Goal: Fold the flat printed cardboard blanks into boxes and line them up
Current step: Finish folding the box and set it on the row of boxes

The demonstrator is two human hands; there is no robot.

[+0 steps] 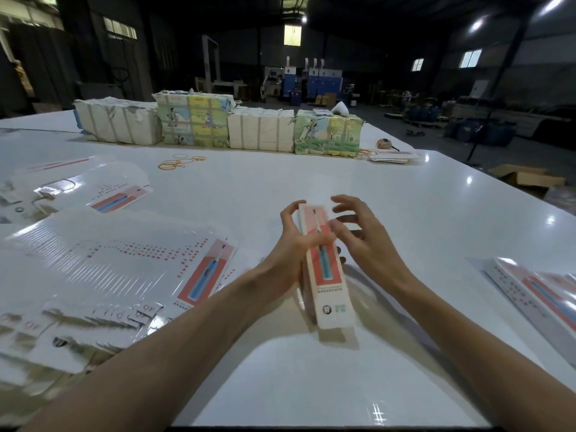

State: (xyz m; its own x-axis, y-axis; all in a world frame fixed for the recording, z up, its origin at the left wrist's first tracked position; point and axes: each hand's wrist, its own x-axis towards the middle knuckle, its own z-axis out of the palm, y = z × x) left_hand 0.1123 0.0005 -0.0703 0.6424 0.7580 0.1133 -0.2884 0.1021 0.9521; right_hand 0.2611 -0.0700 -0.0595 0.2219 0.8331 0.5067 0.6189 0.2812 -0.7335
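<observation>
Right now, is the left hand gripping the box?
Yes, the left hand has its fingers curled round the box.

A red-and-pink panel with a long blue figure is printed on the cream folded box (324,269), and a small green mark is seen near its lower end. The same panel is carried by the white flat blanks (124,260), along with rows of small red print. The counter (280,182) is finished in glossy white. The rubber bands (179,163) are coloured orange. The plain bundles (118,123) are wrapped in white; the illustrated bundles (193,120) are printed in green and yellow.
</observation>
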